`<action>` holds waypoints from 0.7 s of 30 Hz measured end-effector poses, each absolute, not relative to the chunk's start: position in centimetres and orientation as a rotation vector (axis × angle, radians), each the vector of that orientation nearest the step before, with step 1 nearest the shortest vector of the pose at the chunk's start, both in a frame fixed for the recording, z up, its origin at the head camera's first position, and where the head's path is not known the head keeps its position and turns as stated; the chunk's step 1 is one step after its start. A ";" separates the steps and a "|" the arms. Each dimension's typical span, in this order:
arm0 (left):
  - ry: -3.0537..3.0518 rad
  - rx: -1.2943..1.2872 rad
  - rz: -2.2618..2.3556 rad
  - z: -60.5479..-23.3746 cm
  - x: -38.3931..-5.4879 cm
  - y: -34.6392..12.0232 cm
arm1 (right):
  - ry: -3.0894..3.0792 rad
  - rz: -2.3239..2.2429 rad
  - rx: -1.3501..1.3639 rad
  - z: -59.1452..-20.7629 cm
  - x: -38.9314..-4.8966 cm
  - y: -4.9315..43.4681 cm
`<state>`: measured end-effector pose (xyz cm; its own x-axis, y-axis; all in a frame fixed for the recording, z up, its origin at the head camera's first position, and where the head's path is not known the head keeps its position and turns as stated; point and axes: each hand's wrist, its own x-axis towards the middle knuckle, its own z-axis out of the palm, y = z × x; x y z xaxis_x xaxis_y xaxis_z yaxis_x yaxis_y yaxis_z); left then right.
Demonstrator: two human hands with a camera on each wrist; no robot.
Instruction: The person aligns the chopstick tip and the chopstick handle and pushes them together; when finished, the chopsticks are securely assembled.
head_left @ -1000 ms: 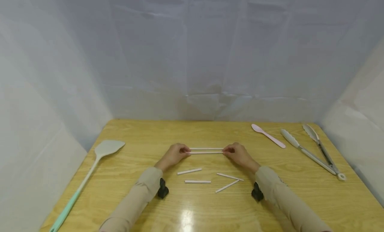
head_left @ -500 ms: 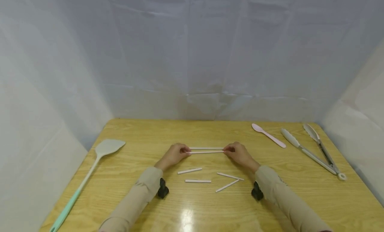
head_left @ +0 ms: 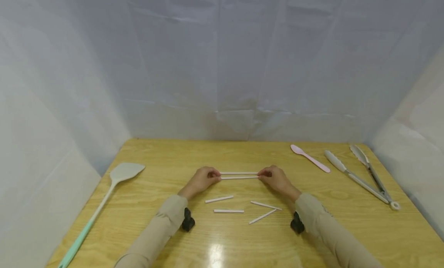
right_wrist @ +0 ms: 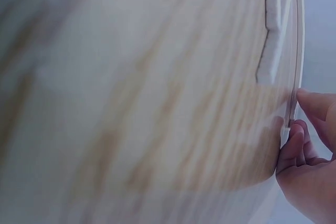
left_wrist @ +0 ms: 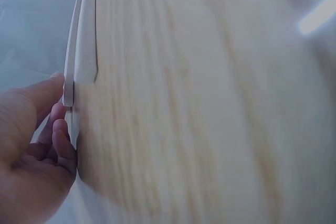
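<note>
Two long, thin white sticks (head_left: 239, 178) run parallel from hand to hand near the table's middle in the head view. My left hand (head_left: 205, 177) pinches at their left ends, and my right hand (head_left: 274, 177) does the same at the right ends. In the left wrist view, the left thumb and fingers meet at the blunt end of one white stick (left_wrist: 70, 66). The right wrist view has the right thumb and fingers (right_wrist: 310, 140) at a stick's end, low by the tabletop. Closer to me lie several shorter white sticks (head_left: 229, 211), two of them meeting in a V.
A spatula (head_left: 126, 171) with a green handle lies along the left side of the wooden table (head_left: 166, 152). At the right are a pink spoon (head_left: 310, 158) and spread metal tongs (head_left: 367, 187). Pale sheeting (head_left: 236, 67) hangs behind and beside the table.
</note>
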<state>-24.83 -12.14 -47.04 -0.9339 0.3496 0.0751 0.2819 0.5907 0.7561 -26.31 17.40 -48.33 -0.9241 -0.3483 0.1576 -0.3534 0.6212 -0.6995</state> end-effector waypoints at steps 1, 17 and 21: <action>2.728 0.547 1.278 -47.0 -24.8 -12.1 | -2.819 1.222 0.610 -48.3 -26.3 17.4; 2.727 0.483 1.326 -46.2 -23.5 -12.3 | -2.803 1.332 0.544 -47.1 -25.2 16.7; 2.719 0.466 1.348 -45.9 -23.1 -12.6 | -2.778 1.324 0.575 -46.7 -24.8 16.8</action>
<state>-23.09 -12.60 -45.94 -0.9514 0.3000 0.0699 0.2373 0.5691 0.7873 -24.79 16.79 -46.69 -0.9325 -0.3213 0.1649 -0.3305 0.5747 -0.7487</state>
